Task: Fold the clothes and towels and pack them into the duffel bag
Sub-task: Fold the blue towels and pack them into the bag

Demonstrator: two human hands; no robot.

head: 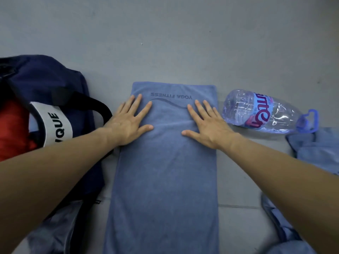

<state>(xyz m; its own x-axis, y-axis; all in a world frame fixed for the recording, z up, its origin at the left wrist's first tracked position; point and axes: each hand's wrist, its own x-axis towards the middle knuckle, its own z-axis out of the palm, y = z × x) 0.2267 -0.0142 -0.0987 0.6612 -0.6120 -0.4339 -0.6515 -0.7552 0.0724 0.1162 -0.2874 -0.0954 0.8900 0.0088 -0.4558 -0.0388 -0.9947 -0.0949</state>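
A long blue towel [165, 180] printed "YOGA FITNESS" lies flat on the grey floor, running from near me to the middle of the view. My left hand [128, 121] rests palm down on its far left part, fingers spread. My right hand [207, 123] presses flat on its far right part, fingers apart. Neither hand grips anything. A navy duffel bag [60, 85] with a black handle and a white label sits at the left, touching the towel's edge. Something red [12, 129] shows inside it.
A clear plastic water bottle [264, 112] with a blue cap lies on its side right of the towel. More blue cloth [315, 149] lies at the right edge, and grey-blue fabric [55, 230] at the lower left. Bare grey floor [165, 43] stretches beyond.
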